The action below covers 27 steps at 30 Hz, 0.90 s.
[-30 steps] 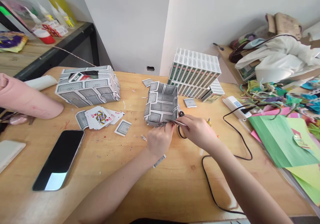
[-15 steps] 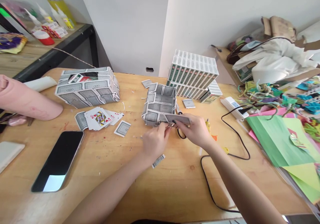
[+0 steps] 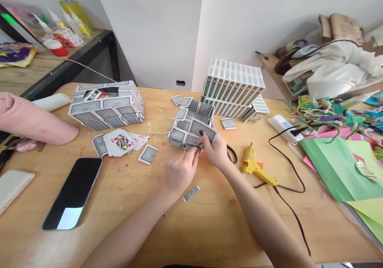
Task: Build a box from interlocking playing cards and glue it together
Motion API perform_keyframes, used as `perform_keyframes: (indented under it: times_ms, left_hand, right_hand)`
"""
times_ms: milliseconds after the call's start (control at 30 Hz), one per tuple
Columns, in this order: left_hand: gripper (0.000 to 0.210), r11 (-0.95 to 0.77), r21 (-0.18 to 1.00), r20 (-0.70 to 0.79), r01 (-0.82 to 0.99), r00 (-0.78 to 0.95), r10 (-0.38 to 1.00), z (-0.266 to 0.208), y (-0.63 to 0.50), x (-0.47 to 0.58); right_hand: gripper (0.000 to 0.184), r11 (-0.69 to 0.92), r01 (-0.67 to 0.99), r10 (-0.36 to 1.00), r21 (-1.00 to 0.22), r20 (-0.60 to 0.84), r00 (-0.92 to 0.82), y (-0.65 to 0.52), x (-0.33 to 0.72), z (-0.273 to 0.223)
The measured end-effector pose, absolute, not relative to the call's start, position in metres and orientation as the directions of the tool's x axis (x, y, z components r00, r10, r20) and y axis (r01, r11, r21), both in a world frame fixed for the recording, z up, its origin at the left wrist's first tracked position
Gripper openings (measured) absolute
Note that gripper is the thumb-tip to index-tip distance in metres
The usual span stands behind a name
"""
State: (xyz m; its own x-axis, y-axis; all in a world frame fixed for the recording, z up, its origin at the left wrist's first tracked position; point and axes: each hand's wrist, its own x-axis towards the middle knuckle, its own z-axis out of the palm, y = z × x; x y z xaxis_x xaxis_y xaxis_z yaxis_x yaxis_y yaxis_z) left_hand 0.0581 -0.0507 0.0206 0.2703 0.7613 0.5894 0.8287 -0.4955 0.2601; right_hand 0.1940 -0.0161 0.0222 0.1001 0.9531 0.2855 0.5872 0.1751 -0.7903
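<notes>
In front of me stands a small box made of grey-backed playing cards (image 3: 179, 135), its near side towards me. My left hand (image 3: 180, 172) is closed in a pinch at the box's lower near edge. Between the thumb and fingers of my right hand (image 3: 216, 151) is a playing card (image 3: 201, 127), held at a slant over the near right part of the box. Whether the card touches the box is hard to tell. Black-handled scissors (image 3: 232, 154) lie partly hidden behind my right hand. A cut card strip (image 3: 191, 194) rests on the table below my hands.
A yellow glue gun (image 3: 254, 167) lies at the right, near a white power strip (image 3: 284, 128). Stacked card packs (image 3: 233, 84) stand behind. On the left are a larger card-covered box (image 3: 107, 104), loose playing cards (image 3: 121, 142) and a phone (image 3: 73, 194).
My right hand has moved left, bringing the card over the box and tilting its back towards me. The glue gun is now uncovered. My left hand stays at the box's edge.
</notes>
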Motion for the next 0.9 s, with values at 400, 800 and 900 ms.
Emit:
perform_keyframes:
  times_ms: [400,800,900]
  left_hand:
    - [0.02,-0.469,0.18,0.474,0.865,0.341,0.812,0.026,-0.055,0.058]
    - [0.018,-0.506,0.161,0.434,0.847,0.4,0.807,0.024,-0.046,0.061]
    - [0.017,-0.507,0.185,0.408,0.842,0.404,0.819,0.024,-0.044,0.059]
  right_hand:
    - [0.022,0.155,0.573,0.954,-0.805,0.273,0.125,-0.017,0.193,0.024]
    - [0.025,0.138,0.577,0.961,-0.805,0.249,0.118,-0.018,0.192,0.027]
    - [0.025,0.136,0.603,0.965,-0.786,0.244,0.1,-0.018,0.193,0.029]
